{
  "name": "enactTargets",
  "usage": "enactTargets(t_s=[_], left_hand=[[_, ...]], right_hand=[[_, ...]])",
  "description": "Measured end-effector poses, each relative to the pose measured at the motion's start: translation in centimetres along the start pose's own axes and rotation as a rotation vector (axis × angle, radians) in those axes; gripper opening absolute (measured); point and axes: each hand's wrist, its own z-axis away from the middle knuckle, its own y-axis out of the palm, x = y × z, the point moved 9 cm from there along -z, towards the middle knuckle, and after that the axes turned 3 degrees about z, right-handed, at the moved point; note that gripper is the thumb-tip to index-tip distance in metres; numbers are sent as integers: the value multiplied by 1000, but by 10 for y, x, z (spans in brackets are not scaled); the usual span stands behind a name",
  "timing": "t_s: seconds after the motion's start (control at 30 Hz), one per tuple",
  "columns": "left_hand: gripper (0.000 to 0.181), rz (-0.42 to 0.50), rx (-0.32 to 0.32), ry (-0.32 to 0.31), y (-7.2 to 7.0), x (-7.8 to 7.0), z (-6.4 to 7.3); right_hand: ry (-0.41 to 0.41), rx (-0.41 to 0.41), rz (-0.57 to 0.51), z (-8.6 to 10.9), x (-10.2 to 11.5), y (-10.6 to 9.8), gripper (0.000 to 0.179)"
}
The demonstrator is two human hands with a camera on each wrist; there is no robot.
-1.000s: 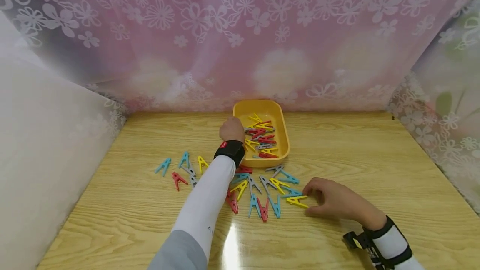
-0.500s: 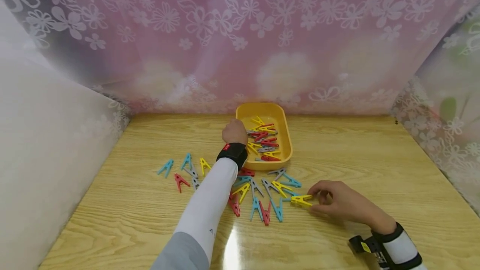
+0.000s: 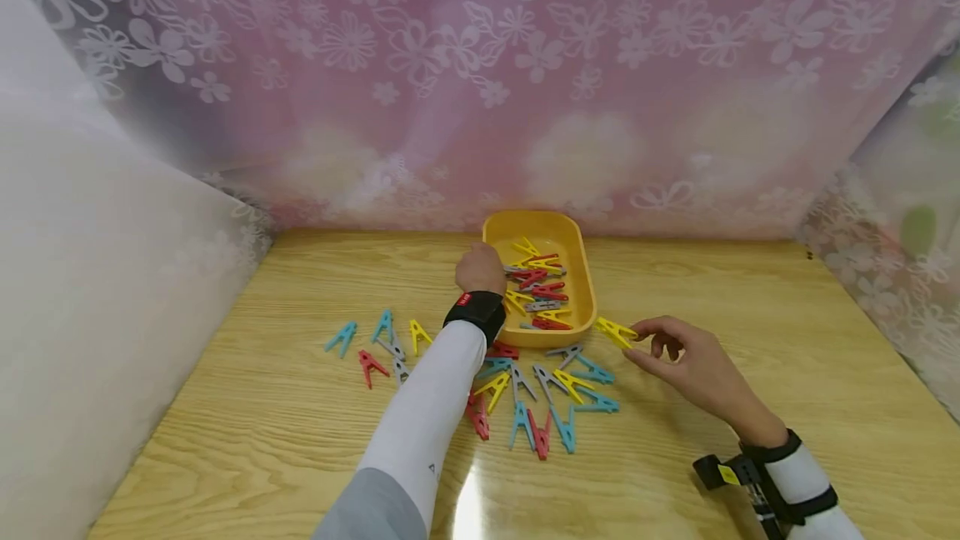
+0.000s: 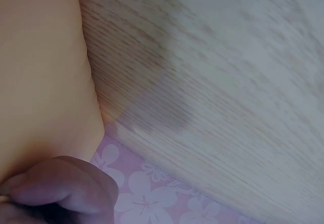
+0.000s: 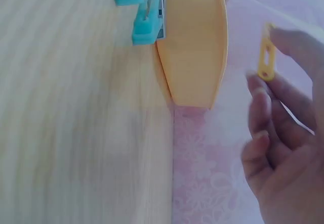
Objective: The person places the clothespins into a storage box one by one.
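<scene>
My right hand [image 3: 693, 365] pinches a yellow clothespin [image 3: 617, 332] between thumb and index finger, off the table just right of the yellow basket [image 3: 587, 282]. In the right wrist view, this yellow clothespin [image 5: 266, 57] is held end-on at the fingertips, with the other fingers loosely bent. My left hand [image 3: 481, 269] grips the left rim of the basket. Curled fingers of that left hand [image 4: 66, 188] show at the basket's edge in the left wrist view; its thumb is hard to make out. Inside the basket lie several red, yellow and grey clothespins [image 3: 543, 292].
Loose clothespins [image 3: 521, 423] in blue, red, yellow and grey spread over the wooden table [image 3: 675, 473] in front of the basket. A smaller group [image 3: 375, 348] lies left of my left forearm. Behind the table hangs a pink flowered curtain [image 3: 420, 90].
My right hand has pinched the yellow clothespin, lifted it off the pile and carried it up toward the basket's right side. The left hand stays at the rim; the view has shifted slightly.
</scene>
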Motion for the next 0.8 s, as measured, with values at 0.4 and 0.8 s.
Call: enactTargets(t_s=[0.4, 0.8], left_hand=[[27, -42, -48, -4, 0, -2, 5], [25, -49, -52, 4, -5, 0, 6]], right_hand=[[104, -128, -37, -33, -6, 1, 31], [126, -160, -70, -71, 0, 12, 38]])
